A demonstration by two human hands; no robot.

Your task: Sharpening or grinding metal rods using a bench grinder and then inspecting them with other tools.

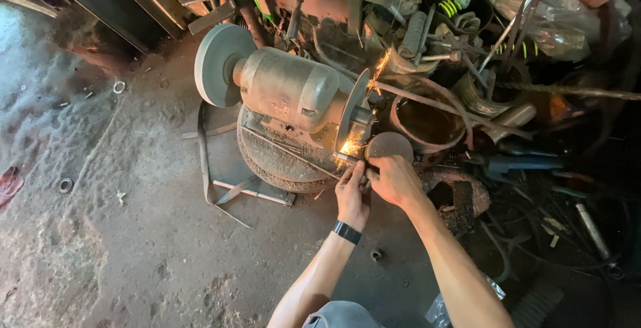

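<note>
Both hands, left hand (352,191) and right hand (394,178), grip small metal workpiece (348,159), pressed forward against bench grinder (287,91) wheel (352,109); sparks (350,145) at contact.

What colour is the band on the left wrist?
Black band, clearest in the head view.

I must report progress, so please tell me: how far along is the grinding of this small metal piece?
Done: cannot tell; the piece's ground edge is hidden. In hand: both hands, left hand and right hand, press a small metal piece against the grinding wheel of the bench grinder, and sparks fly. Left: cannot be judged.
</note>
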